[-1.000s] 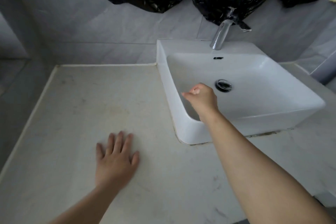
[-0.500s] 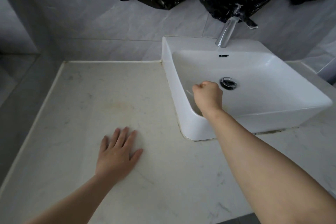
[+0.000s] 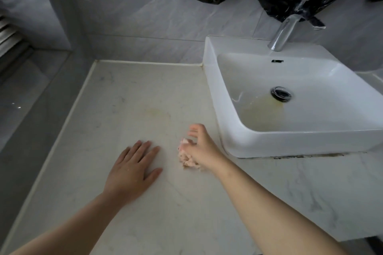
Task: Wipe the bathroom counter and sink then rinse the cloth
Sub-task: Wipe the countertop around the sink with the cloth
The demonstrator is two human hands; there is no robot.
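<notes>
On the surface, right hand point(image 3: 200, 149): I hold the crumpled pink cloth point(image 3: 187, 158) in curled fingers, with the forefinger loose. The cloth touches the surface point(image 3: 124, 93) just beside the near left corner of the sink point(image 3: 213, 97).
Left hand point(image 3: 134, 168): spread flat, palm down on the surface, near the cloth but not touching it.
Risk, grip: the cloth is bunched, so I judge that a stroke would cover little and could smear the faint yellowish mark point(image 3: 155, 112) rather than lift it.
Risk, brace: a wet surface under my flat left hand could let it slide.
Risk, drip: a soaked cloth may leave runs toward the front edge.
Sink contents: the white basin holds a shallow yellowish puddle point(image 3: 259, 109) next to the drain point(image 3: 281, 93). No cloth is in it.
Risk, basin: that puddle would soil the cloth at rinsing unless flushed first.
Faucet point(image 3: 283, 33): over the back rim. I cannot tell whether it is running.
</notes>
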